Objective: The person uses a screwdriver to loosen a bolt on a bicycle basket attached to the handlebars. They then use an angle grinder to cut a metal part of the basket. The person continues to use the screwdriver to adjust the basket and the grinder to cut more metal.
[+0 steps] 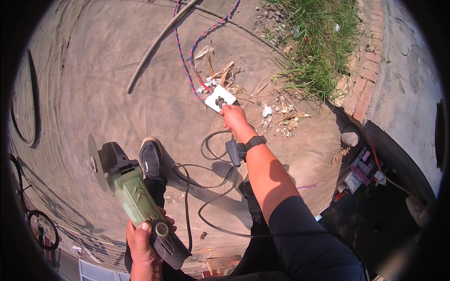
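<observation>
the right hand (233, 117) reaches down to a white socket block (220, 98) lying on the bare ground, its fingers pinched around a dark plug (219, 100) that sits at the face of the block; whether the pins are fully home cannot be told from here. a black band (255, 142) wraps that wrist, and a black cord (206, 187) loops loosely from near the wrist back over the ground toward the tool. the left hand (143, 246) is wrapped tight around the rear of a green angle grinder (133, 196), thumb on top, holding it out over the ground with its grey disc (96, 161) and black guard pointing away from the body. the disc touches nothing. a twisted red and blue wire (185, 51) runs from the socket block off toward the top of the view, beside a long grey pipe (157, 42). dry scraps and litter lie about the block, with a tuft of grass (318, 51) and a brick edging (365, 84) just beyond. a dark shoe (151, 158) stands between grinder and cord.

as a judgement: the tool is in hand and its plug is at the socket, so powering up looks nearly done or just finished; no cutting or grinding has begun, and no workpiece is visible near the disc
</observation>
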`<state>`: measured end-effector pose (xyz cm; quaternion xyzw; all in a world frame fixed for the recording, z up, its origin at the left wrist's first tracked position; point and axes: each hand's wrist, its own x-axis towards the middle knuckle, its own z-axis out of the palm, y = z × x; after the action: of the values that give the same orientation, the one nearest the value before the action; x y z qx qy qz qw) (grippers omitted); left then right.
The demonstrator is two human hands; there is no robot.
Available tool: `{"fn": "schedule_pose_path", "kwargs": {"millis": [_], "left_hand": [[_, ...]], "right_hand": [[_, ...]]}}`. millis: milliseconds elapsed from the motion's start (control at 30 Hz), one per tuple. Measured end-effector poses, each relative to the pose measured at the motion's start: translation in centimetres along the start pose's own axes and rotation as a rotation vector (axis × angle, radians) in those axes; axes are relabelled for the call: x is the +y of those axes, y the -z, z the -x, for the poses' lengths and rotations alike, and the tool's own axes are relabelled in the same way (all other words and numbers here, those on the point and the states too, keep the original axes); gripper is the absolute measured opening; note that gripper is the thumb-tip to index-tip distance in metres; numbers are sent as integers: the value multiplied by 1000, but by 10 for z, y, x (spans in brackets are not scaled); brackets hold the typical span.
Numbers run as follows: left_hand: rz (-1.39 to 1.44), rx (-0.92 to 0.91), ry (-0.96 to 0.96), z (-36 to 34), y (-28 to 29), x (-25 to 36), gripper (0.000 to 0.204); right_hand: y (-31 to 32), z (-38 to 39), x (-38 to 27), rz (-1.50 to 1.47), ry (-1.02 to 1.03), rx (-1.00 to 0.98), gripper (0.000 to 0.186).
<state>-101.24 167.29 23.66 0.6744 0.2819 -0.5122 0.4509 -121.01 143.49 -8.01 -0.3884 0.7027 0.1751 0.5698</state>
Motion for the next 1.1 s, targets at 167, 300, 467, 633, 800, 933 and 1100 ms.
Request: {"fn": "schedule_pose_path", "kwargs": {"millis": [167,300,467,633,800,933,1100], "left_hand": [[12,-11,13,-1,3,1,69],[8,5,8,-1,3,1,69],[0,-18,18,-2,7,2,69],[10,52,-18,-1,1,7,70],[1,29,-34,0,3,11,71],[-34,13,-58,-1,-5,16,71],[13,11,-155,5,-7,-8,65]], "right_hand": [[-3,-5,9,-28,13,30,38],[-6,-7,0,142,46,68,47],[-14,-5,-21,348,45,108,55],[-23,-13,-44,429,-40,80,59],[-32,-23,-43,450,-1,142,52],[-23,-42,-26,537,-39,151,60],[1,12,-29,597,161,181,68]]}}
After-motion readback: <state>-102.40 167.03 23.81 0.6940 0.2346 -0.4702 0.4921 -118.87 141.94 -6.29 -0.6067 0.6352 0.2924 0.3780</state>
